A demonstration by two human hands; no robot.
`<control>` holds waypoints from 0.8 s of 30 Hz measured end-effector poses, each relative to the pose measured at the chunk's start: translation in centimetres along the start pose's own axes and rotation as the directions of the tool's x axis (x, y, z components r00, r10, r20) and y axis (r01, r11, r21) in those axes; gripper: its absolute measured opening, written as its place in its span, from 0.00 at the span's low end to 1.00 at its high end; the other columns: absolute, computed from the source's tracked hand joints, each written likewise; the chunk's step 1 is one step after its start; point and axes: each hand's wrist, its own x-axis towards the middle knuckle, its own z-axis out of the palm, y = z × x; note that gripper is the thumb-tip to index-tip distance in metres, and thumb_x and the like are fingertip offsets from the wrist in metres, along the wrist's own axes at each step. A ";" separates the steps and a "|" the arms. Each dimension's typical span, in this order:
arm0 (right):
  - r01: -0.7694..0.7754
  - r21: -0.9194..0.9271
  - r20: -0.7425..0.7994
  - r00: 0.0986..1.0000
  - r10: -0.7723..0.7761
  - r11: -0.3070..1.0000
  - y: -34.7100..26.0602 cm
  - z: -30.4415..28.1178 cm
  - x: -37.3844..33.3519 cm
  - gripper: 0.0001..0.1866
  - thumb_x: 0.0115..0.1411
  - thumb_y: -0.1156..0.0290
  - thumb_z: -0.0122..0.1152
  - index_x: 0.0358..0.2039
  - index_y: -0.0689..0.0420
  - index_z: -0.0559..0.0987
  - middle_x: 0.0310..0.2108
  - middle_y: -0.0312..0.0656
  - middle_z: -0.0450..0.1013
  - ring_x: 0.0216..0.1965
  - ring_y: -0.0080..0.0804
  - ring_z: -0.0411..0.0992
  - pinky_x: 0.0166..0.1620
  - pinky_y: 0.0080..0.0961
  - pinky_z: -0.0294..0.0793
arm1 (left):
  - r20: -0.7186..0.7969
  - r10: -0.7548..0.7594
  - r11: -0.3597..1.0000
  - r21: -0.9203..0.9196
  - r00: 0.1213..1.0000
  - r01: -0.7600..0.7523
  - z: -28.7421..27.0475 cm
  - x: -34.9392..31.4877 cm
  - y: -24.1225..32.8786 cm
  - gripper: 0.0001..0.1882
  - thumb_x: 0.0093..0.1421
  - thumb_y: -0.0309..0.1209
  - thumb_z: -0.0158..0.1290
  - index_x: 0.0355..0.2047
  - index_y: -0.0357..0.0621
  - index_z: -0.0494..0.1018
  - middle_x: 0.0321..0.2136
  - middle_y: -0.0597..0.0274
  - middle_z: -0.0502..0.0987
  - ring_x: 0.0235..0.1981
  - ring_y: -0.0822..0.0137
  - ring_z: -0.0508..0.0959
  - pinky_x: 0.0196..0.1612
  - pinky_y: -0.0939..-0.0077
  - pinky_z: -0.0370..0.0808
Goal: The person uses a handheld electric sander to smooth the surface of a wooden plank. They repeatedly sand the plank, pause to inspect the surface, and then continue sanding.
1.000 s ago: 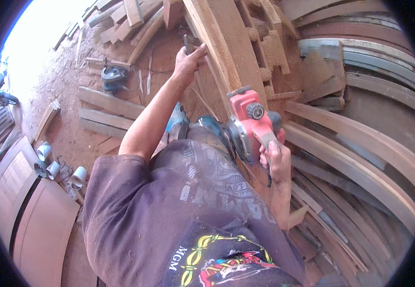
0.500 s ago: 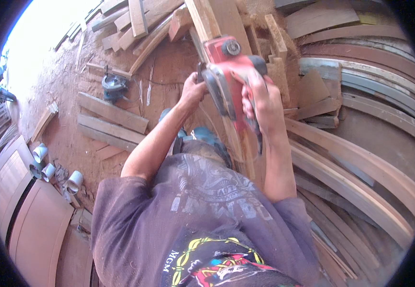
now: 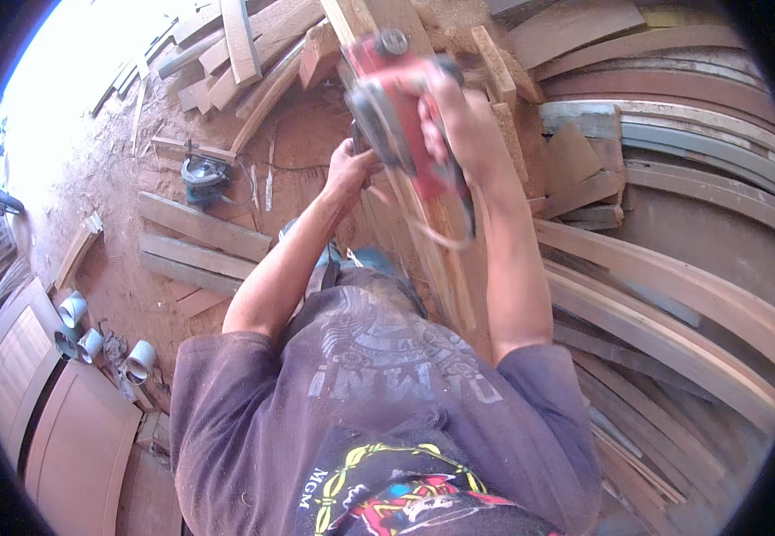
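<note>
Currently, right hand [image 3: 468,121]: your grip is closed around the rear handle of a red electric planer [image 3: 418,147], with the arm stretched well out in front of you.
Left hand [image 3: 349,170]: just left of the planer, fingers bent, near a small dark piece; blur and overlap hide whether you grasp it or only steady yourself there.
Planer: motion-blurred, tilted a little in view, over the middle of a long pale timber [image 3: 448,286]; whether its sole touches the wood, you cannot be told from this angle.
Timber: runs from the upper edge of the view down toward your waist, bare pale wood showing both beyond the planer and behind it.
Cord: a pale, blurred loop [image 3: 445,239] hangs behind the planer, close to the timber.
Done so far: the planing looks under way; the light, clean wood on your side of the planer suggests some smoothing there, though its finish is too blurred to judge.
Left to do: probably the far stretch, and any unevenness remaining; the tool is not yet set down, and the timber's far end lies out of view.
Around you: a teal circular saw [image 3: 204,174] and loose boards [image 3: 204,223] on the reddish ground [image 3: 110,161] at left; long curved planks [image 3: 664,322] stacked at right.
</note>
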 end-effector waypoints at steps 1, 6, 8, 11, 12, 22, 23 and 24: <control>-0.005 -0.041 -0.032 0.999 0.004 0.999 2.5 -1.2 -3.1 0.32 0.72 0.37 0.54 0.35 0.57 0.82 0.22 0.27 0.67 0.19 0.14 0.64 0.23 0.20 0.62 | 0.049 0.045 0.998 0.040 0.998 -0.047 -0.6 0.9 -0.8 0.13 0.64 0.32 0.66 0.44 0.45 0.75 0.33 0.64 0.82 0.25 0.76 0.75 0.21 0.79 0.62; -0.190 -0.037 -0.146 0.972 0.183 0.981 11.6 -4.7 -22.5 0.28 0.75 0.43 0.50 0.29 0.55 0.75 0.21 0.28 0.67 0.19 0.17 0.65 0.23 0.20 0.62 | -0.016 0.056 0.998 -0.035 0.998 -0.056 -0.3 1.1 -0.5 0.22 0.62 0.44 0.73 0.43 0.45 0.75 0.36 0.63 0.84 0.31 0.72 0.81 0.26 0.78 0.67; -0.261 0.019 -0.240 0.936 0.258 0.965 13.7 -4.5 -28.0 0.26 0.76 0.48 0.50 0.28 0.56 0.75 0.20 0.29 0.67 0.19 0.17 0.65 0.23 0.21 0.61 | -0.016 0.093 0.992 -0.086 0.996 -0.094 0.4 0.7 -0.2 0.20 0.63 0.42 0.72 0.44 0.44 0.75 0.37 0.61 0.85 0.32 0.71 0.82 0.27 0.77 0.69; -0.270 0.078 -0.274 0.920 0.281 0.960 13.6 -4.4 -29.5 0.25 0.74 0.49 0.56 0.26 0.56 0.76 0.20 0.29 0.69 0.20 0.15 0.66 0.23 0.18 0.61 | 0.008 0.080 0.992 -0.094 0.997 -0.079 -0.7 1.4 -0.3 0.17 0.66 0.39 0.70 0.44 0.43 0.76 0.38 0.59 0.85 0.34 0.71 0.84 0.29 0.78 0.73; -0.256 0.095 -0.268 0.924 0.272 0.962 13.6 -4.3 -29.3 0.25 0.74 0.50 0.56 0.26 0.56 0.76 0.20 0.29 0.68 0.20 0.15 0.66 0.23 0.18 0.61 | 0.009 0.089 0.991 -0.099 0.996 -0.087 -0.5 1.4 -0.2 0.17 0.66 0.39 0.70 0.44 0.43 0.76 0.38 0.58 0.85 0.35 0.71 0.84 0.29 0.78 0.74; -0.199 0.087 -0.222 0.951 0.214 0.976 7.7 -2.0 -16.3 0.25 0.75 0.50 0.57 0.26 0.55 0.77 0.18 0.27 0.67 0.19 0.13 0.64 0.22 0.18 0.60 | 0.041 -0.048 0.997 0.064 0.998 0.045 -0.6 0.0 0.8 0.19 0.66 0.43 0.69 0.44 0.43 0.76 0.38 0.62 0.84 0.35 0.73 0.83 0.30 0.79 0.74; -0.198 0.069 -0.215 0.954 0.208 0.978 7.0 -1.8 -14.9 0.25 0.75 0.49 0.57 0.26 0.54 0.77 0.18 0.27 0.67 0.18 0.13 0.64 0.22 0.18 0.60 | 0.038 -0.029 1.000 -0.008 0.999 0.030 -0.1 -0.5 1.0 0.21 0.67 0.46 0.68 0.45 0.43 0.76 0.37 0.63 0.83 0.34 0.73 0.82 0.30 0.78 0.74; -0.197 0.052 -0.213 0.956 0.204 0.979 6.2 -1.5 -13.6 0.25 0.75 0.49 0.57 0.26 0.54 0.77 0.17 0.26 0.66 0.18 0.13 0.63 0.21 0.18 0.60 | 0.034 0.046 0.995 -0.096 0.998 -0.042 0.5 -0.6 0.9 0.21 0.67 0.46 0.68 0.45 0.43 0.76 0.36 0.65 0.83 0.33 0.74 0.81 0.28 0.77 0.73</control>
